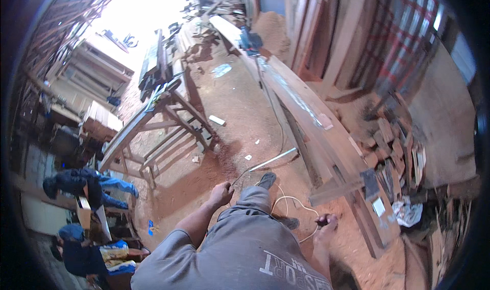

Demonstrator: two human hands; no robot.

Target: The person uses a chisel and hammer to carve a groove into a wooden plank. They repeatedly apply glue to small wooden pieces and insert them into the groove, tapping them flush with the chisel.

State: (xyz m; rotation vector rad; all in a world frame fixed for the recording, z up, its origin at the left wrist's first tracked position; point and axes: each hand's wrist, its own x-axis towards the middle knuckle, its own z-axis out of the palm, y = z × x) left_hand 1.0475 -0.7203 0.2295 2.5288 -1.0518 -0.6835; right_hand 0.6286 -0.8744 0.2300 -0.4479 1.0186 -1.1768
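Observation:
My left hand (222, 194) is closed around a thin dark cord (240, 175), which runs forward over the dirt floor toward the long workbench. Lower right, my right hand (327, 223) is closed on a small dark piece, perhaps a cord end; its exact kind is hidden by the fingers. A pale yellow cord (295, 200) loops from beside my feet to this hand. Between the hands are my grey shirt and my shoes (266, 180). A thin white strip (273, 159) lies on the ground just ahead of my left shoe.
A long wooden workbench (306, 103) stretches away on the right, with a blue power tool (250, 41) at its far part. Left stands a wooden trestle (173, 121). Scrap wood (388, 142) is heaped at right. Two people (84, 185) work at far left.

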